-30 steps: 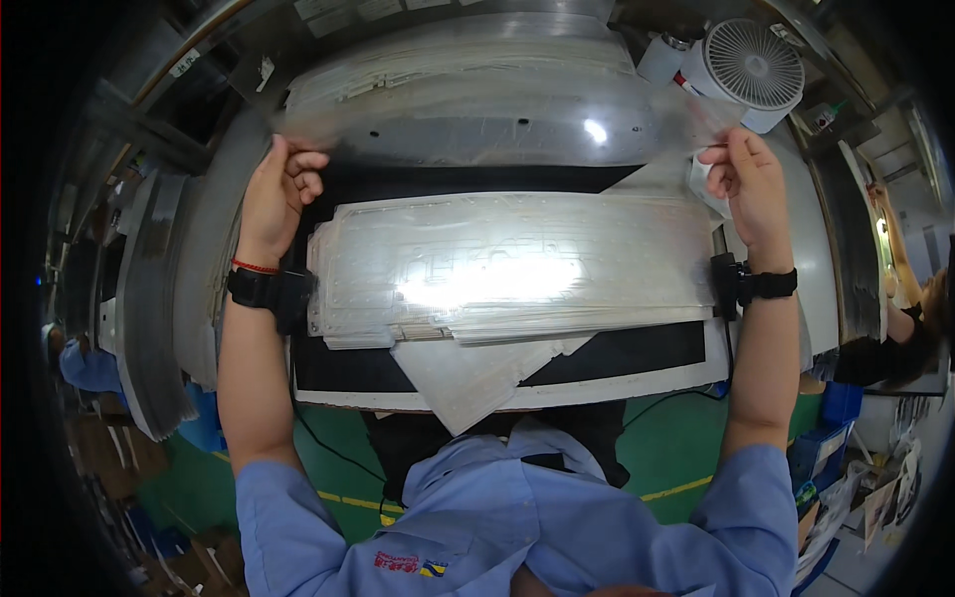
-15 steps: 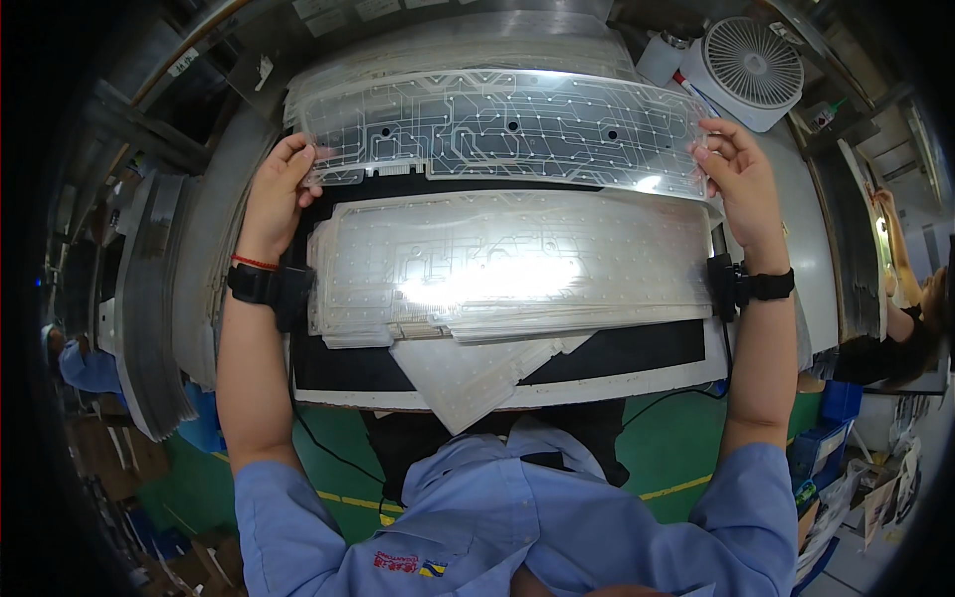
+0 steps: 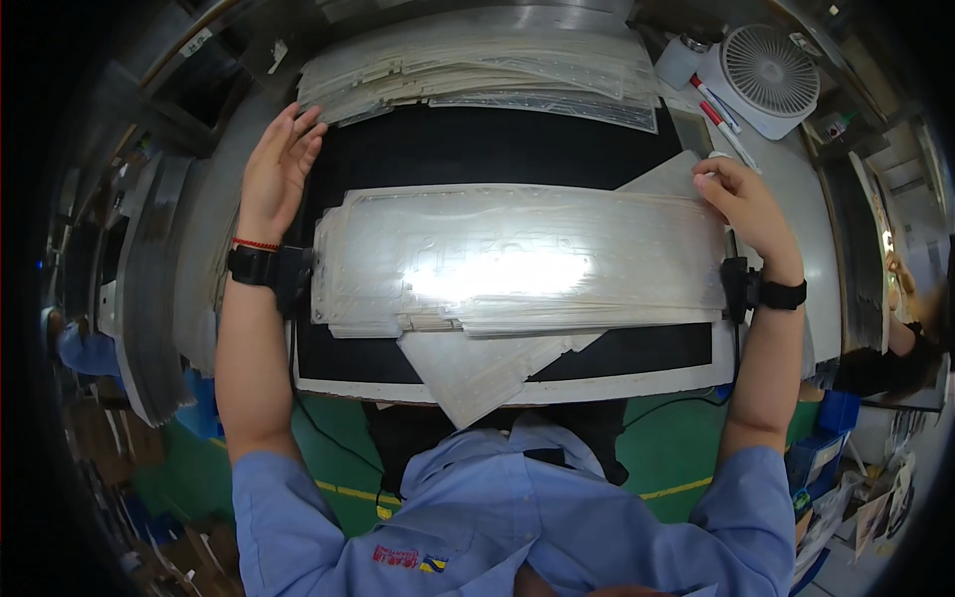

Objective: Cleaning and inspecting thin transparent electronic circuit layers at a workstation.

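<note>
My left hand (image 3: 283, 174) is raised beside the left end of the black work surface (image 3: 438, 149), fingers spread and empty. At the right, my right hand (image 3: 748, 204) has its fingers loosely bent, with no sheet visibly held. Its fingertips are near the corner of a slanted clear sheet (image 3: 668, 173). Between my forearms lies a stack of translucent plastic circuit sheets (image 3: 497, 229), with bright glare across it. Another slanted sheet part (image 3: 463, 378) sticks out under its near edge. A looser pile of printed clear sheets (image 3: 477, 75) lies at the far side.
A white fan (image 3: 771, 70) stands at the far right, beside a bottle (image 3: 680, 60) and several pens (image 3: 724, 124). More stacked sheets (image 3: 149, 289) stand at the left. Blue bins (image 3: 826, 438) are at the lower right. Another person's arm (image 3: 900, 333) shows at the right edge.
The clear circuit sheet stretched between my hands has left them; the far pile is now uncovered, with printed sheets along its near edge. My left hand has opened, and my right hand has moved slightly nearer me.
</note>
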The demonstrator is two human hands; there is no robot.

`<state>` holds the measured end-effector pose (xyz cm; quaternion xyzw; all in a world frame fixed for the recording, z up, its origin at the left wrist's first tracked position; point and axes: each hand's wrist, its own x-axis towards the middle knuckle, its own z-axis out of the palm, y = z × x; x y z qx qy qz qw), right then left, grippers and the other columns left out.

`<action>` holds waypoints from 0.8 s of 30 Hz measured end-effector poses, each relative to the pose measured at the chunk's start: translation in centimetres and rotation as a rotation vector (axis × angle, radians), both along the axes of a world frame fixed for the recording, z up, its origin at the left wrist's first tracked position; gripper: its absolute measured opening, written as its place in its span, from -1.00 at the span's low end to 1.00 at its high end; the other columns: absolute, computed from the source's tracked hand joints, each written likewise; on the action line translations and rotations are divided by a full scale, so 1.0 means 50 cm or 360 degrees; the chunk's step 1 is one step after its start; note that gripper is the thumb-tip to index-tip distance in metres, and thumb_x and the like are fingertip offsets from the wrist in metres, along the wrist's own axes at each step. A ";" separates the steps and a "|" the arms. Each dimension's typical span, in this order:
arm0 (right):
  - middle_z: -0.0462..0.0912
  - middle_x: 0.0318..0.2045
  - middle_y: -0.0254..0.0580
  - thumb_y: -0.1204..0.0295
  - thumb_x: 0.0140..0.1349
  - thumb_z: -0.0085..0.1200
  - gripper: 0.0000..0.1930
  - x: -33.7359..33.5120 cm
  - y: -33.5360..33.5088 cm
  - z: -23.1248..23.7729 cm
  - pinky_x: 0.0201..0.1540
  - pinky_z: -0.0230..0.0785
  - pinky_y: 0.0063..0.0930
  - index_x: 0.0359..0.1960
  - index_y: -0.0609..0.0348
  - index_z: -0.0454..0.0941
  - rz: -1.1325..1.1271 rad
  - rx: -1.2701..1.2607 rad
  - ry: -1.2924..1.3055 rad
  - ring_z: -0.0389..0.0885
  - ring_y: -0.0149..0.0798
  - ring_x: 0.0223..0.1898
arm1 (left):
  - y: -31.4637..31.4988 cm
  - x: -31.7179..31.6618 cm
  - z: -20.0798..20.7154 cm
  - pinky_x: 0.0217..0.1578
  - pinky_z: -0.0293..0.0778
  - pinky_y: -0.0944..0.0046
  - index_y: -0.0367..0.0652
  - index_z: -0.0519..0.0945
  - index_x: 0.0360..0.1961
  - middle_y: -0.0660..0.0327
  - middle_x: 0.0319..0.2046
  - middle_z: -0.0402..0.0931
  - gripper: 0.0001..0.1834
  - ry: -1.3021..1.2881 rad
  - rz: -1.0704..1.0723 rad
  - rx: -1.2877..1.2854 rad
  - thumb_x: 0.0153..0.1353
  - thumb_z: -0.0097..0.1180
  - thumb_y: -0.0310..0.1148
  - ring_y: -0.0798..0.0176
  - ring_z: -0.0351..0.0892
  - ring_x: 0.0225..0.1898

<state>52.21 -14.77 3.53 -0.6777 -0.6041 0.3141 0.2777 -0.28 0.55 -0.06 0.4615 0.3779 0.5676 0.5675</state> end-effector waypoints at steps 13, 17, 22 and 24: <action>0.62 -0.33 -0.43 0.41 0.23 0.26 -0.82 -0.030 -0.010 0.016 -0.15 0.33 -0.61 -0.22 0.25 0.66 0.0325 0.0065 0.0186 0.48 -0.53 -0.27 | -0.067 0.025 0.048 -0.10 0.52 0.42 -0.32 0.56 0.11 0.19 -0.13 0.64 -0.52 0.1190 -0.0973 -0.0119 0.14 0.35 -0.45 0.43 0.60 -0.20; 0.61 -0.36 -0.44 0.43 0.27 0.22 -0.83 -0.043 -0.006 0.016 -0.18 0.33 -0.61 -0.19 0.26 0.66 0.0246 0.0059 0.0165 0.47 -0.55 -0.29 | -0.057 0.021 0.029 -0.16 0.52 0.43 -0.32 0.61 0.02 0.25 -0.28 0.65 -0.63 0.1202 -0.0808 -0.0072 0.22 0.30 -0.40 0.43 0.60 -0.26; 0.57 -0.39 -0.48 0.43 0.30 0.20 -0.82 -0.035 0.001 0.002 -0.34 0.26 -0.69 -0.14 0.26 0.66 0.0158 -0.0042 0.0195 0.41 -0.62 -0.40 | -0.054 0.025 0.027 -0.25 0.47 0.47 -0.26 0.65 -0.14 0.29 -0.32 0.65 -0.78 0.1070 -0.0621 -0.0064 0.31 0.23 -0.33 0.49 0.55 -0.34; 0.57 -0.40 -0.50 0.43 0.32 0.19 -0.83 -0.041 0.000 -0.001 -0.38 0.22 -0.70 -0.14 0.25 0.66 0.0150 0.0051 0.0216 0.39 -0.63 -0.43 | -0.039 0.012 0.010 -0.29 0.43 0.49 -0.23 0.64 -0.18 0.32 -0.33 0.64 -0.79 0.1071 -0.0560 0.0117 0.33 0.21 -0.29 0.51 0.49 -0.39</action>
